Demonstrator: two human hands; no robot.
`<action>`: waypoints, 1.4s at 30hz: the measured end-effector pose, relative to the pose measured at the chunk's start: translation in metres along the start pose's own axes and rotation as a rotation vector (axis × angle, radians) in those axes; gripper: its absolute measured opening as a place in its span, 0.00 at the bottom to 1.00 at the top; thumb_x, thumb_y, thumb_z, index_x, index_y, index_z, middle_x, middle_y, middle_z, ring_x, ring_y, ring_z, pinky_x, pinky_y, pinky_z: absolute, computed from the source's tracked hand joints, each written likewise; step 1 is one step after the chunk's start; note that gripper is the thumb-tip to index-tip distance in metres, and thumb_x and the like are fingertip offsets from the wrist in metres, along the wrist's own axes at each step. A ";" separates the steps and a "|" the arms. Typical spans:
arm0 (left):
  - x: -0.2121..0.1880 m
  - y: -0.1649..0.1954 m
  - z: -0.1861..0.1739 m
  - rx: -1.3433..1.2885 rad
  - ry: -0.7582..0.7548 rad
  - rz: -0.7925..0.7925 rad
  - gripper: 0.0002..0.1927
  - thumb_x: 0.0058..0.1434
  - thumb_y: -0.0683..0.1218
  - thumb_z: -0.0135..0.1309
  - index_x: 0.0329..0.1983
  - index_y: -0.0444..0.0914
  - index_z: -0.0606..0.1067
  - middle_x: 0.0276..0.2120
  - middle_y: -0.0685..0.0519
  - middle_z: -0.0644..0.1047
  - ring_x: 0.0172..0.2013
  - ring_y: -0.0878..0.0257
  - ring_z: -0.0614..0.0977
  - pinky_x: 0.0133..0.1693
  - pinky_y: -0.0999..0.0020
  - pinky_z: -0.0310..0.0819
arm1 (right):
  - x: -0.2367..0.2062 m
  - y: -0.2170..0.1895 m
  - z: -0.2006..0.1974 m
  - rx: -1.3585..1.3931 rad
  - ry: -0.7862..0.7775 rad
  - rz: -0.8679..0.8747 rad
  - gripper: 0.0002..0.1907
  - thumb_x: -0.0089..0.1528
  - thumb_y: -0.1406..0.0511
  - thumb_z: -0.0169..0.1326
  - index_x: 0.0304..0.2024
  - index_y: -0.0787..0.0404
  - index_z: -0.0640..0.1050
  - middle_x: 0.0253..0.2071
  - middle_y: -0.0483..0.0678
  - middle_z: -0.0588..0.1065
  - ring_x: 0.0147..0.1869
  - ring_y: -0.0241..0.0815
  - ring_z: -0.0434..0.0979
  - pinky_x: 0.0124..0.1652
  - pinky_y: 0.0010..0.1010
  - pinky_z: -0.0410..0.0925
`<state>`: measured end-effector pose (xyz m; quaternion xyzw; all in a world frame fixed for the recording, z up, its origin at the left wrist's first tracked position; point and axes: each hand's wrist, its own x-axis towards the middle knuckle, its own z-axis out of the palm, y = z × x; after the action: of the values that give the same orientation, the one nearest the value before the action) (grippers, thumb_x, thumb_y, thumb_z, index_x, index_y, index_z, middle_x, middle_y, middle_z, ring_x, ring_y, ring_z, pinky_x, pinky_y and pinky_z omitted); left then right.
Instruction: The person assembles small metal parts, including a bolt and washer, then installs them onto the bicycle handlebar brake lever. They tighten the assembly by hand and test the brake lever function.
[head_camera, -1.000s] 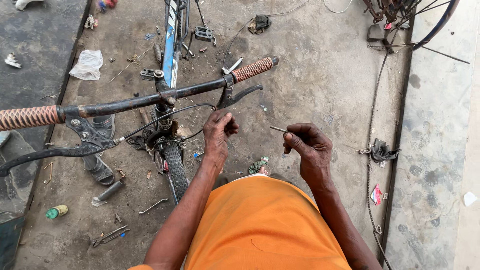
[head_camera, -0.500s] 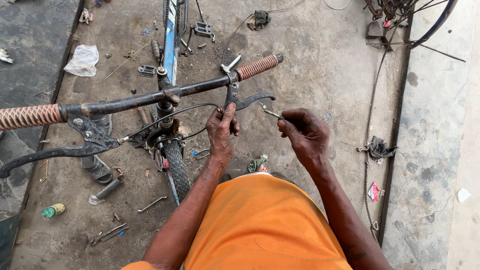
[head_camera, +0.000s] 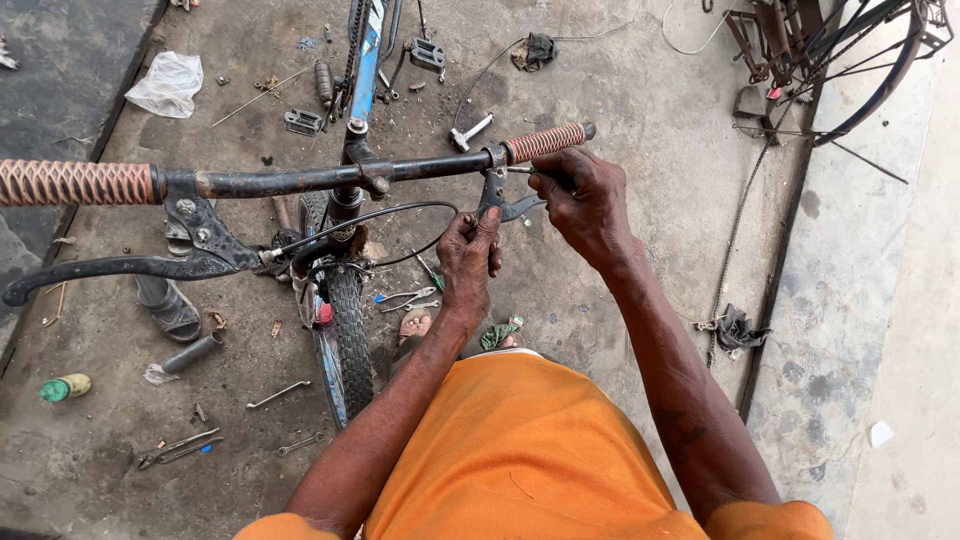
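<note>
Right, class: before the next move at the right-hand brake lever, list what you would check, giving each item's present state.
1. Left hand steadies the brake lever: ok.
2. Right hand is at the lever clamp below the ribbed grip: ok.
3. Thin tool or cable end is seated in the clamp: cannot tell.
4. Black cable loops free of the front tyre: ok.
5. Floor underfoot is free of loose tools: not ok.
</note>
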<state>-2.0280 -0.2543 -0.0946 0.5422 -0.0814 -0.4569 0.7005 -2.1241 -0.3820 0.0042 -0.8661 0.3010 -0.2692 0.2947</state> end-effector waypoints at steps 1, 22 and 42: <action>0.000 0.000 0.000 -0.002 -0.002 0.008 0.17 0.65 0.55 0.60 0.30 0.41 0.70 0.21 0.61 0.69 0.18 0.73 0.71 0.19 0.76 0.62 | 0.002 0.001 0.003 0.011 -0.008 0.010 0.08 0.61 0.74 0.64 0.42 0.65 0.82 0.35 0.49 0.81 0.35 0.35 0.81 0.33 0.28 0.73; -0.005 -0.012 0.024 0.381 0.142 0.275 0.21 0.65 0.59 0.59 0.31 0.36 0.74 0.20 0.56 0.71 0.21 0.67 0.69 0.25 0.67 0.66 | 0.019 -0.009 -0.001 -0.124 -0.132 -0.021 0.08 0.61 0.77 0.63 0.41 0.65 0.82 0.34 0.49 0.80 0.37 0.36 0.82 0.33 0.28 0.74; -0.008 -0.008 0.035 0.242 0.077 0.130 0.24 0.63 0.58 0.61 0.29 0.34 0.71 0.19 0.53 0.71 0.21 0.65 0.71 0.27 0.63 0.69 | 0.030 -0.007 0.008 -0.309 -0.287 -0.108 0.10 0.58 0.79 0.62 0.40 0.65 0.82 0.36 0.51 0.80 0.38 0.39 0.83 0.36 0.28 0.74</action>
<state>-2.0579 -0.2720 -0.0840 0.6333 -0.1438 -0.3760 0.6609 -2.0960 -0.3953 0.0126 -0.9452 0.2468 -0.1094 0.1835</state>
